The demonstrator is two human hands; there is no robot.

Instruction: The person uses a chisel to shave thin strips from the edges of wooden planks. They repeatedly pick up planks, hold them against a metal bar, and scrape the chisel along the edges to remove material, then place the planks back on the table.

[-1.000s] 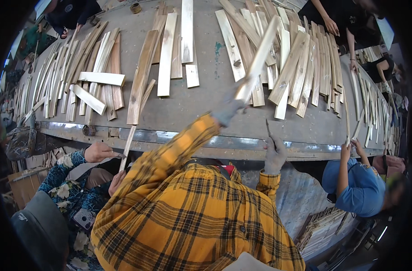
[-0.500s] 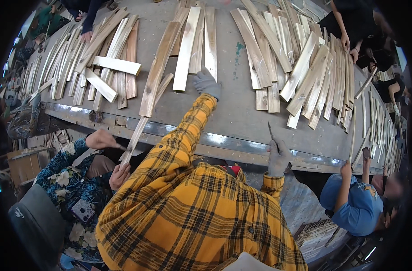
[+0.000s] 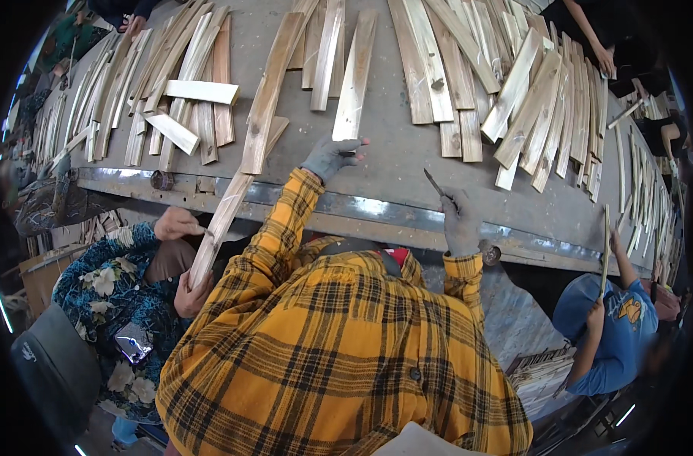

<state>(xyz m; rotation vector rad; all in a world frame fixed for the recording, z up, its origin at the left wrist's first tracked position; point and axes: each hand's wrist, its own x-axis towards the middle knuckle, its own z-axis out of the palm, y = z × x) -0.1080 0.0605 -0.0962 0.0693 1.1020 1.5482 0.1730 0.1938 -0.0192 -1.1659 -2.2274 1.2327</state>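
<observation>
My left hand [image 3: 333,157], in a grey glove, is closed on the near end of a pale wooden strip [image 3: 358,72]. The strip points away from me over the table. My right hand [image 3: 460,222], also gloved in grey, grips a small knife [image 3: 433,182] with its dark blade up and leaning left. The knife is apart from the wood. Left of my left hand, a long brown wooden strip [image 3: 273,95] lies on the table, and shorter strips [image 3: 329,57] lie farther back.
A long grey table [image 3: 396,144] with a metal edge runs across in front of me. Piles of wooden strips [image 3: 540,114] cover its right and left parts. Close on my left, a co-worker in a flowered sleeve [image 3: 96,266] holds a strip [image 3: 223,220]. Another person in blue [image 3: 612,319] works at right.
My left hand has come nearer to me and left, and the strip in it now slants. My right hand has moved slightly, and the knife leans more to the left.
</observation>
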